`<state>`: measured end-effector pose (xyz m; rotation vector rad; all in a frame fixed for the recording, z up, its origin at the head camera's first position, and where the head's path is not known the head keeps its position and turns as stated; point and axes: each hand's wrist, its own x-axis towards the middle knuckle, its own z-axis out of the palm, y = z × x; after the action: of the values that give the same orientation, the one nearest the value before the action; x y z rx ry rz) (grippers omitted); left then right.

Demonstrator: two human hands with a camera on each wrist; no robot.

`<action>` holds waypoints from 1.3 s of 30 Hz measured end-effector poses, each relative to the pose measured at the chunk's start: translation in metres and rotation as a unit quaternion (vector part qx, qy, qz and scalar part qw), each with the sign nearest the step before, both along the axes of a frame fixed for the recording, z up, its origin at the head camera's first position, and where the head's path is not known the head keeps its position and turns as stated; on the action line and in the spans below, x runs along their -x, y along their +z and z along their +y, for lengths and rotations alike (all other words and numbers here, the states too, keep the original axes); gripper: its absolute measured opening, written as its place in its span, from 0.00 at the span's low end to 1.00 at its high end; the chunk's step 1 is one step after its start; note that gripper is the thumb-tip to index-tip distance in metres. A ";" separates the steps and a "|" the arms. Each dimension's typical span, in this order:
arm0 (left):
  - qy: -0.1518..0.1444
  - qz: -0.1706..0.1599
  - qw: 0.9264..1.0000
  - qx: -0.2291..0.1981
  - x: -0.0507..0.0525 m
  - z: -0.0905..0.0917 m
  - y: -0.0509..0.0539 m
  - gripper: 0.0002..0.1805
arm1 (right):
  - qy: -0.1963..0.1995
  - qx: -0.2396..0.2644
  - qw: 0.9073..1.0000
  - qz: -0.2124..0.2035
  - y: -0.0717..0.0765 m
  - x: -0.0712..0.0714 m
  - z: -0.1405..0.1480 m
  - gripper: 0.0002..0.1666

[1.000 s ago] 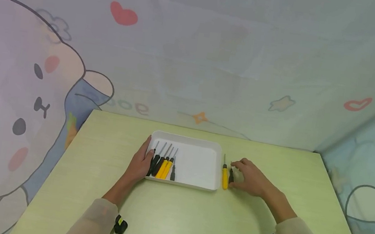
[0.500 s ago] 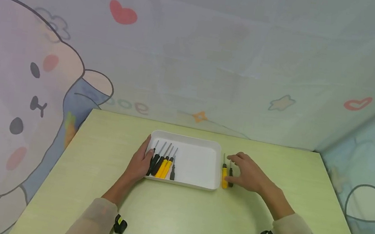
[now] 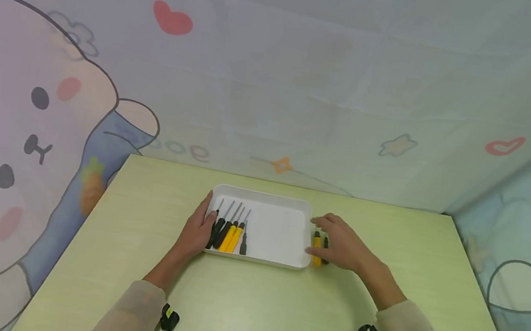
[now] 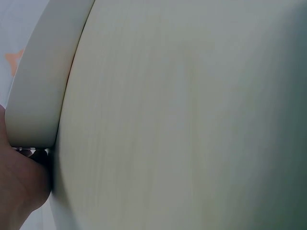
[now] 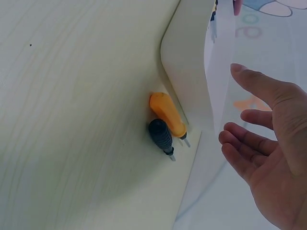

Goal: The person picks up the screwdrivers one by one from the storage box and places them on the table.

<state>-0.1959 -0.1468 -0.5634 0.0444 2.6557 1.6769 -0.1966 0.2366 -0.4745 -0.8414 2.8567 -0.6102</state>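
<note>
A shallow white rectangular tray (image 3: 276, 239) with rounded corners lies on a pale, wood-grained bench (image 3: 246, 308). Its left part contains a slanted row of screwdrivers: slim-shafted, black-handled screwdrivers (image 3: 223, 235) partly masked by a hand, two bright yellow-handled screwdrivers (image 3: 232, 238), and, a little apart, a small dark grey screwdriver (image 3: 243, 245).

The left hand (image 3: 196, 232) grips the tray's left end, thumb over the rim. The right hand (image 3: 338, 245) is at the opposite end with thumb and fingers parted, holding nothing; contact between its fingertips and the rim cannot be told.

Below this hand, outside the tray, a yellow-handled screwdriver (image 5: 166, 114) lies just beside the wall, with a short, ribbed black-handled screwdriver (image 5: 161, 135) next to it.

The step in hand appears to be the placing of the hands at the tray's two ends, one side secured and the other not. A matching hold on the right would call for the thumb and fingers to close on the rim, clear of the two loose screwdrivers, while the left grip keeps the tray level.

Behind the bench hangs a pale cartoon-printed backdrop (image 3: 307, 81).
</note>
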 end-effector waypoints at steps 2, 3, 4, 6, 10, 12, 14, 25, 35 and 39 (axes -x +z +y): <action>0.000 0.001 1.000 -0.001 0.000 0.000 0.001 0.35 | -0.001 0.001 1.000 -0.003 -0.001 0.000 -0.003 0.43; -0.001 0.001 1.000 0.000 0.000 0.000 0.000 0.35 | -0.002 -0.001 1.000 -0.006 -0.001 0.001 -0.004 0.43; -0.001 0.001 1.000 -0.001 -0.001 0.000 0.001 0.35 | -0.004 -0.001 1.000 -0.009 -0.001 0.001 -0.005 0.43; -0.001 0.002 1.000 -0.002 -0.001 -0.001 0.001 0.35 | -0.004 -0.003 1.000 -0.013 -0.001 0.001 -0.009 0.44; 0.000 0.002 1.000 0.000 -0.001 -0.002 0.000 0.34 | 0.001 0.001 1.000 -0.015 0.001 0.001 -0.015 0.44; 0.000 0.002 1.000 0.001 -0.001 -0.002 -0.001 0.35 | 0.005 0.008 1.000 -0.014 0.002 0.000 -0.018 0.43; 0.001 0.001 1.000 0.001 -0.001 -0.002 0.000 0.35 | 0.009 0.015 1.000 -0.013 0.003 0.000 -0.020 0.42; 0.005 0.001 1.000 -0.002 -0.002 -0.003 -0.001 0.34 | 0.023 0.031 0.999 -0.010 -0.002 0.002 -0.037 0.42; 0.004 -0.001 1.000 0.002 -0.001 0.000 0.000 0.34 | 0.017 0.026 0.999 -0.021 -0.001 0.001 -0.052 0.41; 0.005 0.001 1.000 0.001 -0.002 0.000 0.000 0.35 | 0.015 0.024 0.999 -0.020 -0.002 0.000 -0.057 0.41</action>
<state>-0.1944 -0.1465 -0.5630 0.0341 2.6637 1.6767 -0.1971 0.1799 -0.4761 -0.8681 2.7976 -0.6865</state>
